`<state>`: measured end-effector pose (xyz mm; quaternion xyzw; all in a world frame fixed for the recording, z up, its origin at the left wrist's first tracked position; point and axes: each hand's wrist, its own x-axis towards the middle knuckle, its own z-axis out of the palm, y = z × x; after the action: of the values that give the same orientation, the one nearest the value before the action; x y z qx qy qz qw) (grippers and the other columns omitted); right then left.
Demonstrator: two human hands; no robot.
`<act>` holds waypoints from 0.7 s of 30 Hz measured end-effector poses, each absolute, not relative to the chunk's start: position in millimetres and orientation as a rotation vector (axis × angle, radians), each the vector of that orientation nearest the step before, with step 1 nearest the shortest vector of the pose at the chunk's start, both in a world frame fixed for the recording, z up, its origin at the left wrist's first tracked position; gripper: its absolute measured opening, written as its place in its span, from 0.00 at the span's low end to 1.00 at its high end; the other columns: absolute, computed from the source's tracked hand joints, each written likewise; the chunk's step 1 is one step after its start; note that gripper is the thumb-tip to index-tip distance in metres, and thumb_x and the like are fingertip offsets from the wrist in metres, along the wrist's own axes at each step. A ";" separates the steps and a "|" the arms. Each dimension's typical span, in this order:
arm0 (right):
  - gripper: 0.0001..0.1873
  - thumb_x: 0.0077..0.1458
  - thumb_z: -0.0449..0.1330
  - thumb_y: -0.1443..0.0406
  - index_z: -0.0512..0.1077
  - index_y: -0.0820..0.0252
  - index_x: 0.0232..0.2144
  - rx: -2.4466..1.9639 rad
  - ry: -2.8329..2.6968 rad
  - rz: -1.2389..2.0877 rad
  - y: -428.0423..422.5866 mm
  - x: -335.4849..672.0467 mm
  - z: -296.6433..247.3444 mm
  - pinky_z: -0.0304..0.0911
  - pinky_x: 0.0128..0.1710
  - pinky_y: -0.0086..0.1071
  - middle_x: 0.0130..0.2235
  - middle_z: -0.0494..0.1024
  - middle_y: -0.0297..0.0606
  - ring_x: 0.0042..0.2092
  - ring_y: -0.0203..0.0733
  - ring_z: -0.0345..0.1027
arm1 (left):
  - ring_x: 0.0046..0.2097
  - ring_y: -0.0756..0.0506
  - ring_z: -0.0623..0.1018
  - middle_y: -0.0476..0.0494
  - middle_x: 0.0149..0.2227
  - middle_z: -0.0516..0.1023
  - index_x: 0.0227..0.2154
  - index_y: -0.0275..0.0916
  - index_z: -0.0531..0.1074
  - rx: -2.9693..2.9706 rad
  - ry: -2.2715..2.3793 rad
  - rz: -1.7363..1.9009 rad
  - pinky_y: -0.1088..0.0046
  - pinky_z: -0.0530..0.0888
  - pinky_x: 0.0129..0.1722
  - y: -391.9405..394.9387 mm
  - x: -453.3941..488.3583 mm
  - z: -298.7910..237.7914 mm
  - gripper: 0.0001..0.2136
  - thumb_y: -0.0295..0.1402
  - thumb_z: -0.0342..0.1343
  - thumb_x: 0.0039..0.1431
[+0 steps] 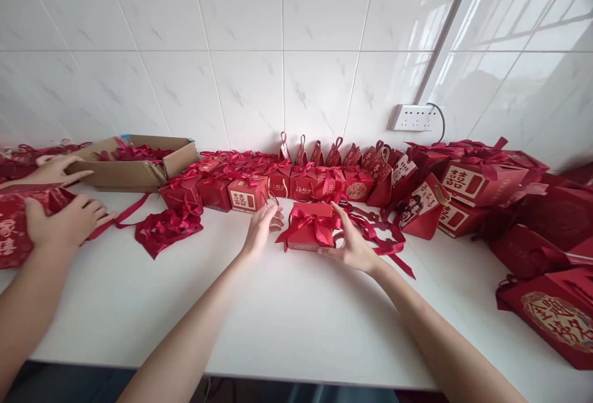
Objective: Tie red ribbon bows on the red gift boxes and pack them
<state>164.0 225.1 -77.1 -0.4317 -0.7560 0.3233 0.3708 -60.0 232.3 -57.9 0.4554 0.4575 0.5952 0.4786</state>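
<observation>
A small red gift box (309,233) tied with a red ribbon bow stands on the white table (259,316) in front of me. My right hand (353,241) touches its right side, fingers curled around the box's edge and ribbon. My left hand (260,227) hovers just left of the box with fingers spread, holding nothing. Behind the box runs a row of similar red boxes (248,193) along the wall.
Another person's hands (69,220) at the far left rest on a flat red piece. A cardboard carton (134,165) with red ribbons sits at the back left. A loose ribbon pile (169,230) lies nearby. Larger red boxes (482,183) crowd the right side. A wall socket (412,117) hangs above.
</observation>
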 end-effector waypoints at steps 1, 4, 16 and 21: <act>0.56 0.42 0.67 0.59 0.37 0.52 0.65 -1.106 -1.941 0.824 225.1 163.9 -77.4 0.68 0.41 0.47 0.65 0.45 0.51 0.53 0.58 0.62 | 0.27 0.50 0.72 0.49 0.26 0.72 0.29 0.35 0.70 1.147 1.103 1.431 0.75 0.68 0.29 229.6 -57.0 -56.1 0.17 0.47 0.58 0.45; 0.56 0.42 0.67 0.60 0.37 0.51 0.65 -1.078 -1.948 0.799 225.2 163.7 -78.0 0.68 0.42 0.47 0.65 0.46 0.50 0.54 0.58 0.61 | 0.31 0.49 0.73 0.49 0.27 0.73 0.30 0.36 0.70 1.286 1.071 1.373 0.75 0.67 0.33 223.7 -50.6 -55.9 0.17 0.46 0.62 0.45; 0.56 0.42 0.67 0.60 0.37 0.48 0.65 -1.074 -1.940 0.779 225.5 163.4 -78.7 0.68 0.42 0.48 0.65 0.48 0.49 0.50 0.54 0.65 | 0.21 0.53 0.65 0.54 0.20 0.67 0.29 0.39 0.67 1.470 1.044 1.271 0.77 0.61 0.23 217.3 -57.7 -43.6 0.12 0.40 0.61 0.47; 0.56 0.42 0.67 0.60 0.37 0.48 0.65 -1.091 -1.947 0.780 225.6 163.6 -79.3 0.69 0.41 0.47 0.65 0.46 0.49 0.50 0.55 0.64 | 0.21 0.53 0.68 0.51 0.19 0.71 0.27 0.38 0.67 1.394 0.883 1.086 0.79 0.59 0.19 216.0 -63.9 -38.1 0.14 0.40 0.64 0.43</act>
<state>163.6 225.6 -79.3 -0.4270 -0.7621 0.3052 0.3790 -63.9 216.0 -38.1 0.5890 0.3731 0.4591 0.5505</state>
